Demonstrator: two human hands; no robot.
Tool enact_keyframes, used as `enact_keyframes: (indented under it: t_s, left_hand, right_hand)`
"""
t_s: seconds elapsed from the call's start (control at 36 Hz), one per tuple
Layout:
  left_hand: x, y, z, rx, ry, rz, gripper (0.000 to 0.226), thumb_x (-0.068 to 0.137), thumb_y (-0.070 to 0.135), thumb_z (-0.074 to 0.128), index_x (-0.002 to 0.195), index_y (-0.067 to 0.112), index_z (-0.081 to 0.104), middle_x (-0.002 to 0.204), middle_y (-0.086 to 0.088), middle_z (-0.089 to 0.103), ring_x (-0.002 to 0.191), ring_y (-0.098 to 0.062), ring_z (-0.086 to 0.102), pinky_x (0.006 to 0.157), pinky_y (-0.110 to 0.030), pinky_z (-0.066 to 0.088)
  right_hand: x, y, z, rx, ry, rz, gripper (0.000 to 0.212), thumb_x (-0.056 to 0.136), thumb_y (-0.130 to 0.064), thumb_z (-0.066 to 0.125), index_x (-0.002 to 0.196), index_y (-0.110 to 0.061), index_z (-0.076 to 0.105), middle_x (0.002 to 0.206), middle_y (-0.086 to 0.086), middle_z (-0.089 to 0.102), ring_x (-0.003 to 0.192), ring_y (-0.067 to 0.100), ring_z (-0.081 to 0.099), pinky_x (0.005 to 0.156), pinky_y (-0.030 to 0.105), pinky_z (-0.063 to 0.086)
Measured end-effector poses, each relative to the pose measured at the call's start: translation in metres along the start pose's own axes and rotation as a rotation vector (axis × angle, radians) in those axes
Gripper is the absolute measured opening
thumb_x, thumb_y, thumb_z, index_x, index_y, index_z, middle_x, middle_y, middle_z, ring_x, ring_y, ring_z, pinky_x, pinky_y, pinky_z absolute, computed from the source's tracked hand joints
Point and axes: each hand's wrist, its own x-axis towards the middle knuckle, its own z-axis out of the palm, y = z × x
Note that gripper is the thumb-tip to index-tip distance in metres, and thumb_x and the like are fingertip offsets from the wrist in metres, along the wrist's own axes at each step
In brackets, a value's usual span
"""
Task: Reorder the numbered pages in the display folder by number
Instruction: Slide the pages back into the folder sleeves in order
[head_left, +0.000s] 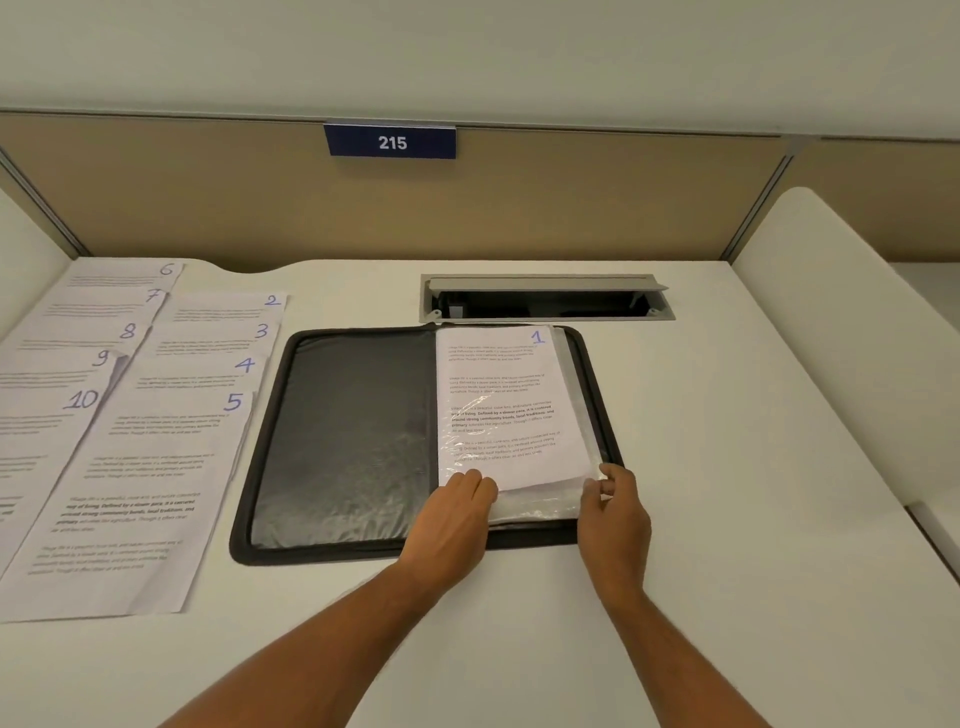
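From the head camera, page 1 (506, 400) sits partly in the top sleeve (540, 506) of the open folder (343, 441). The left hand (457, 506) presses flat on its bottom edge; the right hand (615, 493) pinches the sleeve corner. Best to hold the sleeve open and push evenly.

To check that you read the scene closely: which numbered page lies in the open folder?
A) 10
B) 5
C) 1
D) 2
C: page 1 lies on the right half of the folder, under the left hand and right hand; the other numbered pages are laid out on the desk to the left.
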Motion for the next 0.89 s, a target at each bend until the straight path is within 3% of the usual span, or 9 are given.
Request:
enact_keyframes:
  t_s: [0.11,0.25,0.36,0.47,0.58,0.69,0.81,0.89]
  left_hand:
    - [-0.005,0.0,-0.003,-0.009,-0.007,0.01,0.028,0.087,0.005,0.065,0.107,0.022,0.057,0.1,0.004,0.059,0.08,-0.013,0.05,0.069,-0.028,0.051]
    - [-0.011,-0.004,-0.011,-0.035,-0.052,0.114,0.022,0.094,0.007,0.052,0.11,0.021,0.056,0.105,0.003,0.056,0.086,-0.014,0.048,0.071,-0.029,0.046]
    - [-0.02,-0.011,-0.015,-0.071,-0.08,0.269,0.019,0.099,0.014,0.046,0.109,0.02,0.061,0.106,0.003,0.056,0.092,-0.016,0.049,0.07,-0.027,0.04]
    - [-0.022,-0.017,-0.028,-0.209,-0.077,0.211,0.015,0.099,0.021,0.048,0.105,0.021,0.061,0.103,0.006,0.056,0.092,-0.01,0.047,0.076,-0.019,0.035]
    - [-0.018,-0.024,-0.044,-0.4,-0.088,0.001,0.01,0.1,0.03,0.057,0.108,0.027,0.062,0.104,0.014,0.055,0.094,-0.002,0.051,0.079,-0.013,0.04]
    - [-0.006,-0.033,-0.065,-0.664,0.003,-0.272,0.007,0.097,0.035,0.061,0.098,0.029,0.064,0.096,0.014,0.062,0.088,0.0,0.059,0.079,-0.02,0.051]
    - [0.0,-0.05,-0.09,-0.948,0.093,-0.444,0.025,0.103,0.04,0.052,0.098,0.022,0.068,0.092,0.004,0.069,0.085,-0.012,0.065,0.075,-0.026,0.054]
    - [0.0,-0.065,-0.108,-1.176,0.154,-0.551,0.045,0.107,0.044,0.042,0.1,0.011,0.073,0.095,-0.01,0.074,0.09,-0.022,0.069,0.086,-0.035,0.057]
  right_hand:
    - [-0.001,-0.008,0.001,0.22,-0.077,0.152,0.032,0.103,-0.015,0.048,0.132,-0.024,0.058,0.115,0.0,0.068,0.103,0.021,0.066,0.085,0.034,0.058]
    - [0.004,-0.029,0.002,0.608,-0.043,0.479,0.02,0.097,-0.016,0.055,0.093,-0.026,0.071,0.1,0.002,0.074,0.097,0.025,0.069,0.087,0.039,0.059]
    - [0.011,-0.03,0.009,0.504,0.011,0.501,0.019,0.098,-0.039,0.065,0.092,-0.022,0.071,0.096,0.0,0.073,0.092,0.023,0.068,0.086,0.041,0.059]
    - [0.011,-0.036,0.014,0.484,0.042,0.509,0.007,0.092,-0.017,0.073,0.087,-0.019,0.07,0.097,0.004,0.071,0.094,0.024,0.065,0.075,0.032,0.054]
    - [-0.006,-0.07,0.023,0.467,0.077,0.337,0.003,0.094,-0.016,0.068,0.096,-0.015,0.069,0.096,0.002,0.07,0.094,0.022,0.066,0.068,0.024,0.049]
    - [-0.038,-0.108,0.037,0.458,0.017,0.104,0.003,0.099,-0.017,0.063,0.101,-0.018,0.064,0.099,-0.005,0.069,0.094,0.011,0.065,0.064,0.011,0.05]
    - [-0.068,-0.129,0.06,0.372,-0.077,-0.172,0.008,0.099,-0.016,0.064,0.105,-0.023,0.064,0.105,-0.011,0.069,0.102,0.002,0.064,0.081,0.008,0.051]
    - [-0.088,-0.143,0.073,0.304,-0.17,-0.357,0.009,0.102,-0.016,0.061,0.107,-0.022,0.065,0.102,-0.017,0.066,0.1,-0.003,0.063,0.081,0.006,0.047]
